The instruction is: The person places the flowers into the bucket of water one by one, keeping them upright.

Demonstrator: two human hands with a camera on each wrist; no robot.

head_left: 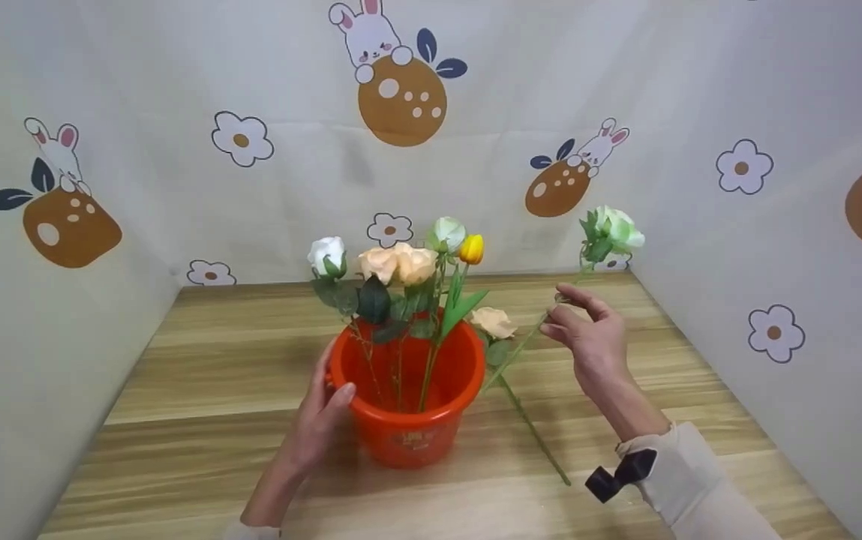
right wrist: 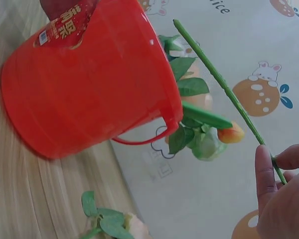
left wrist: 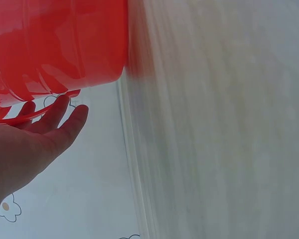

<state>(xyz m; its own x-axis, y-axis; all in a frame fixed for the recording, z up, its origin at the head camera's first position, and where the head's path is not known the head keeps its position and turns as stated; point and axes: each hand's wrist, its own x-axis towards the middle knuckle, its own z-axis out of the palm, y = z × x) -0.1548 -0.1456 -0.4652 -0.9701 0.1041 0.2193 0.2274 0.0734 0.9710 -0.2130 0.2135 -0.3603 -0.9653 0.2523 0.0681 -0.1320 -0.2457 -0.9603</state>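
My left hand (head_left: pixel 316 424) holds the near-left side of a red plastic bucket (head_left: pixel 408 442), the thumb at its rim. In the left wrist view, its fingers (left wrist: pixel 72 124) lie by the bucket's handle (left wrist: pixel 27 118). My right hand (head_left: pixel 594 337) pinches the stem of a pale green rose (head_left: pixel 617 231), bloom up, to the right of the bucket. The right wrist view shows the stem's cut end (right wrist: pixel 177 24) free in the air, above the bucket's rim. Inside the bucket stand a white rose (head_left: pixel 327 256), peach roses (head_left: pixel 414 264), another green rose (head_left: pixel 447 234) and a yellow tulip (head_left: pixel 472 249).
A peach rose (head_left: pixel 494 322) lies on the wooden table (head_left: pixel 235 360) right of the bucket, its stem pointing toward the near side. Patterned cloth walls (head_left: pixel 288 195) with rabbits and flowers enclose the table at the back and both sides.
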